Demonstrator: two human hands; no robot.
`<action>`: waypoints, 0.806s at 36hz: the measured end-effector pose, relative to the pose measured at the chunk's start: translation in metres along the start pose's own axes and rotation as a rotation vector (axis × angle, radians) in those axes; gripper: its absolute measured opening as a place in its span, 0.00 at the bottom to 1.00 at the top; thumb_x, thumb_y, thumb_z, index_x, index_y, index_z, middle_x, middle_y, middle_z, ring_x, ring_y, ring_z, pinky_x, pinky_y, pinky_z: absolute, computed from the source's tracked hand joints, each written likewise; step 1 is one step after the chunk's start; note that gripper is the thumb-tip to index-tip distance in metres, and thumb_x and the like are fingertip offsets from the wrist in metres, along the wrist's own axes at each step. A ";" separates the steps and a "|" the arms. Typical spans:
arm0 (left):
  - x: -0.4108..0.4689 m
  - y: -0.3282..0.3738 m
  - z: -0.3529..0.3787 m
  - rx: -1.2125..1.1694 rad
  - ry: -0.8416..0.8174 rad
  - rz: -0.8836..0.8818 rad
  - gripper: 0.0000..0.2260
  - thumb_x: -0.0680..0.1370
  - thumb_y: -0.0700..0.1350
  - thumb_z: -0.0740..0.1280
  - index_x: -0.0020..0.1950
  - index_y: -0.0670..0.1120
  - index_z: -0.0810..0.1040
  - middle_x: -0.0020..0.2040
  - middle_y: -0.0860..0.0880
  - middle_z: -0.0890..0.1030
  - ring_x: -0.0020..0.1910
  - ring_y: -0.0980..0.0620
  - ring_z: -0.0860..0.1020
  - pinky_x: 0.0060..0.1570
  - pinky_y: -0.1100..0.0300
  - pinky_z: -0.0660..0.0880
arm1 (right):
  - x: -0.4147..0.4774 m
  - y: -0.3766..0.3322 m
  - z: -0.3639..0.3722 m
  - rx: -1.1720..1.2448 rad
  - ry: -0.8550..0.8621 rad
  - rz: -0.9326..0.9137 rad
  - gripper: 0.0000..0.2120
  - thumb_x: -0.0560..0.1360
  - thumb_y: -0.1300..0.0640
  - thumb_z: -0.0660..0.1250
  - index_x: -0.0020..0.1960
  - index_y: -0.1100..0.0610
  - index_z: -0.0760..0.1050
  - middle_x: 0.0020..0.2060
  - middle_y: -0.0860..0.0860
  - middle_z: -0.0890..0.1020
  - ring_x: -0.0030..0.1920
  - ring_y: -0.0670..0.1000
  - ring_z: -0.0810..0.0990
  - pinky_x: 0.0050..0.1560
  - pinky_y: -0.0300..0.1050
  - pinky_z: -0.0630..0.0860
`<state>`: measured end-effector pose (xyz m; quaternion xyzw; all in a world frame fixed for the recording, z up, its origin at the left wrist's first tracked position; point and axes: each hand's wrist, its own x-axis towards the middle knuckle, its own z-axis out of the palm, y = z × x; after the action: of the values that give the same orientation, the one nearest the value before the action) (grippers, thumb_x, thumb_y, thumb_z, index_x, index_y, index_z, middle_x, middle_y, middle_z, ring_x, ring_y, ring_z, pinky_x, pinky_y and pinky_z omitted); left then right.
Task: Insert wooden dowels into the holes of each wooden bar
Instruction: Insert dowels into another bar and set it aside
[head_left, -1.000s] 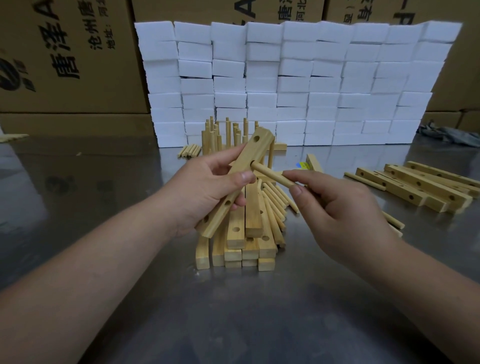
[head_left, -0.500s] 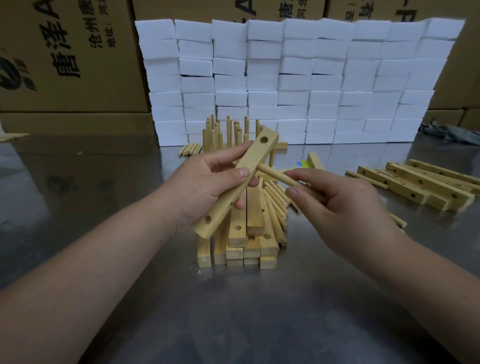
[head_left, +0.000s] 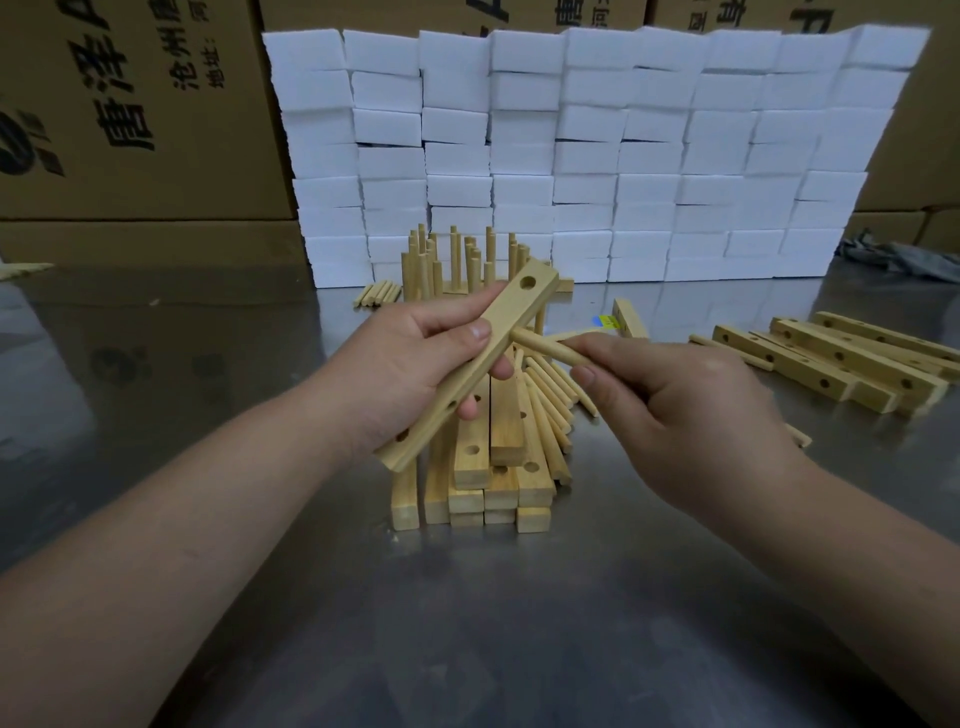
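The metal table has much free surface in front, near the person, and also on the left side; the far edge is closed by a wall of white foam blocks with cardboard boxes behind it. The left hand holds one wooden bar above the table, with the thumb on the front face and the fingers curled behind it. The long axis of this bar goes diagonally, from the lower left end to the upper right end, and holes are visible near both ends. The right hand pinches a wooden dowel between thumb and fingers; the dowel lies almost horizontal, and its left tip touches the right edge of the bar near the middle. If the tip is already inside a hole, I cannot tell. Under the hands lies a pile of bars with loose dowels beside it. Behind stand bars with upright dowels. More bars lie at the right, well apart
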<state>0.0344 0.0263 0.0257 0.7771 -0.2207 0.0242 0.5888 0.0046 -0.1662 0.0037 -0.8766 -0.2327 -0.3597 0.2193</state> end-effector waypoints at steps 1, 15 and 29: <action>0.000 0.000 0.000 0.003 0.002 0.003 0.14 0.79 0.43 0.60 0.57 0.63 0.73 0.38 0.53 0.84 0.26 0.59 0.77 0.29 0.68 0.74 | 0.000 0.000 0.000 -0.007 0.001 0.000 0.12 0.74 0.51 0.59 0.48 0.53 0.80 0.24 0.47 0.75 0.23 0.44 0.69 0.21 0.39 0.65; 0.004 -0.004 -0.009 -0.473 -0.216 -0.118 0.21 0.70 0.44 0.62 0.63 0.52 0.74 0.42 0.45 0.83 0.25 0.54 0.75 0.23 0.63 0.72 | 0.002 0.004 0.001 0.320 -0.008 0.171 0.09 0.71 0.44 0.59 0.46 0.34 0.75 0.35 0.42 0.79 0.31 0.41 0.75 0.25 0.34 0.67; 0.006 0.000 -0.019 -0.337 0.004 -0.025 0.18 0.72 0.43 0.64 0.60 0.57 0.76 0.39 0.49 0.83 0.28 0.55 0.76 0.26 0.65 0.73 | 0.002 0.004 0.001 0.286 0.015 0.241 0.21 0.72 0.43 0.53 0.41 0.56 0.79 0.28 0.52 0.74 0.32 0.48 0.72 0.29 0.43 0.67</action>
<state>0.0443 0.0420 0.0337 0.6699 -0.2109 -0.0190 0.7116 0.0088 -0.1677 0.0039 -0.8552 -0.1733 -0.3006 0.3851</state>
